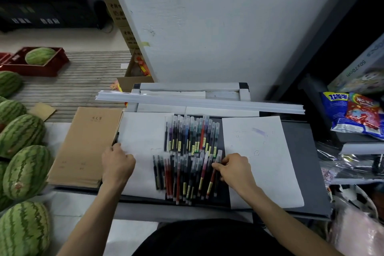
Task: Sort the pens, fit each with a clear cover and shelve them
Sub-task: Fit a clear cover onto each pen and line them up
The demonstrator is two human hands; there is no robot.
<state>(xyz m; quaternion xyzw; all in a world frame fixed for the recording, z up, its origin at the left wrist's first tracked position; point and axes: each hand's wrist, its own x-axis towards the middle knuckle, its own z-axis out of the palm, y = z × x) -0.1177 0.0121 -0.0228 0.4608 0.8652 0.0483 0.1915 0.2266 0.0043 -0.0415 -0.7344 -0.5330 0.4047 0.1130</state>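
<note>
Two rows of pens with clear caps lie on a dark grey board [299,164]: a far row [192,135] and a near row [185,174], in black, red, blue and purple. My right hand [233,169] is at the right end of the near row and pinches a red pen [212,181] there. My left hand [118,163] rests curled on a white sheet [143,137] left of the pens and seems to hold a black pen [115,139] whose end sticks out above it. A bundle of long clear strips [199,102] lies across behind the pens.
A stack of brown notebooks [87,143] lies to the left, another white sheet [261,156] to the right. Watermelons [22,158] line the floor on the left. Snack bags [353,114] and packages sit on shelves at right. A white pillar [207,23] rises behind.
</note>
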